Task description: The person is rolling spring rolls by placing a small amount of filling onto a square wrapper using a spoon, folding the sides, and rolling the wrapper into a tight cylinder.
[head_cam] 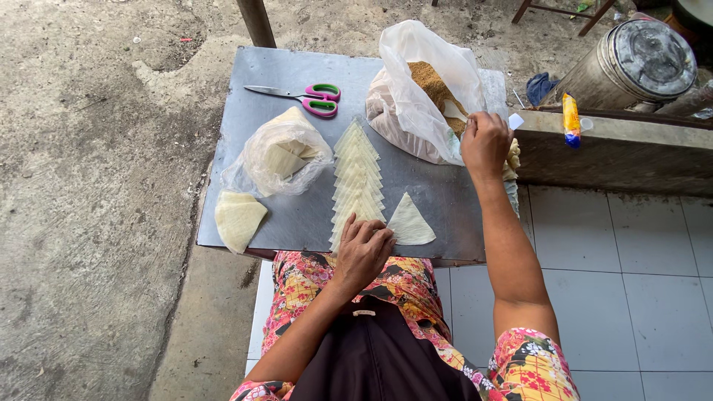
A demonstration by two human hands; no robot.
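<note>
Lap in a floral garment sits nearest, w/ the grey metal tabletop [297,223] just beyond it. Left hand [364,249] rests on the near end of the fanned row of wrapper triangles [357,178], fingers curled and pinching at the bottom sheet; looks like it's peeling one off, though I can't tell if a sheet is actually lifted. One single triangle wrapper [409,221] lies flat just right of that hand, touching the row's edge. Best handling, imo: slide the thumb under one corner only, lift slow so the thin sheet doesn't tear or drag its neighbours.

Left of the row: a folded wrapper stack [238,217] overhanging the table edge, then a clear bag of more wrappers [284,156]. Right hand [485,142] is further out, closed around something at the mouth of the plastic bag of brown filling [423,96]; what it grips is hidden by the knuckles. Bag film drapes toward the row, could snag. Pink-handled scissors [312,98] lie at the far edge, well apart. Off-table to the right: low ledge w/ a yellow packet [570,117], metal drum [635,63] behind.
</note>
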